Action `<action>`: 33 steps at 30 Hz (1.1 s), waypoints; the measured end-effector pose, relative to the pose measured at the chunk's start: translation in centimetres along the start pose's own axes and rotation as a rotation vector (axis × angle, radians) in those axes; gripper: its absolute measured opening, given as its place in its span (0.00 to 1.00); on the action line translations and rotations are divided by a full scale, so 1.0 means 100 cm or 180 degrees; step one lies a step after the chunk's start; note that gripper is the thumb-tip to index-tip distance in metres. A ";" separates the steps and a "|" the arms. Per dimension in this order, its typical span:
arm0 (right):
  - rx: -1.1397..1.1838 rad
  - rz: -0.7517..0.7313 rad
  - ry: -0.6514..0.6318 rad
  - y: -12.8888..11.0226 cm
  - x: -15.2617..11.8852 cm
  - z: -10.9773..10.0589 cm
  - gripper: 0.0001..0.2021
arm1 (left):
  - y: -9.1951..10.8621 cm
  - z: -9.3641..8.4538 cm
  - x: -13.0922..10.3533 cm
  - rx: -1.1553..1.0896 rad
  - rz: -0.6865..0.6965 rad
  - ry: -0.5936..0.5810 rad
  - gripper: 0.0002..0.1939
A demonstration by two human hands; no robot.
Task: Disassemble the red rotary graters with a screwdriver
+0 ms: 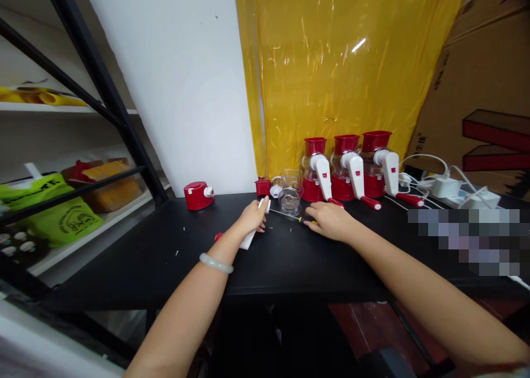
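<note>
My left hand [253, 217] is closed around a white crank handle [248, 240], whose ends show on both sides of the fingers. A red knob, partly hidden behind the wrist, shows at its lower end. My right hand [329, 221] has its fingers closed on the yellow and black grip of a screwdriver [285, 215]. The screwdriver's thin shaft points left toward the crank handle. Just behind the shaft stands a clear plastic grinder body [291, 193]. A small red hopper [262, 186] and a white round part [275, 189] sit behind my left hand.
Several assembled red and white rotary graters [346, 171] line the back right of the black table [136, 256]. A red base [199, 196] stands at the back left. Small screws [177, 253] lie scattered. White chargers [482, 198] and cables are at right, a shelf [83, 232] at left.
</note>
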State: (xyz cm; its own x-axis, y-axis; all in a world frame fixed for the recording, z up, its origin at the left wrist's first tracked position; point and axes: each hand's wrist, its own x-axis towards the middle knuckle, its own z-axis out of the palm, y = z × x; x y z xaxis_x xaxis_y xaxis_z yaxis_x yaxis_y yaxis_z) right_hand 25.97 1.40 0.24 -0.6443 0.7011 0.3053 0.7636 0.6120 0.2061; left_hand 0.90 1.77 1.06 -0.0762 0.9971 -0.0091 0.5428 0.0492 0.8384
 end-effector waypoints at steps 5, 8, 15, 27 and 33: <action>0.0416 -0.0071 0.0147 0.001 0.000 0.002 0.13 | 0.000 0.001 0.001 -0.0126 0.0133 0.0023 0.25; 0.1037 -0.0202 0.0553 0.000 0.002 0.006 0.11 | 0.000 0.002 0.002 -0.0358 0.0312 0.0048 0.25; 0.3392 0.0294 0.0478 -0.021 0.041 0.016 0.11 | -0.003 0.008 -0.003 -0.0812 0.1156 -0.0004 0.23; 0.5904 0.0949 0.0627 -0.074 0.067 0.028 0.22 | 0.001 0.009 -0.016 -0.0303 0.1746 -0.0024 0.20; 0.6208 0.0853 0.0711 -0.082 0.061 0.026 0.21 | 0.002 0.008 -0.019 0.0127 0.2141 0.0087 0.18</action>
State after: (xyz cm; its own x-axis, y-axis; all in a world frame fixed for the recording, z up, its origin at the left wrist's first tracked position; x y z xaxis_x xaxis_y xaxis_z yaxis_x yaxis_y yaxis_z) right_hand 15.69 1.63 -1.97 -0.4068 0.8719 0.2726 -0.3502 0.1267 -0.9280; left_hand 1.86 -0.11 0.82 0.2683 0.8096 0.5221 0.5100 -0.5792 0.6359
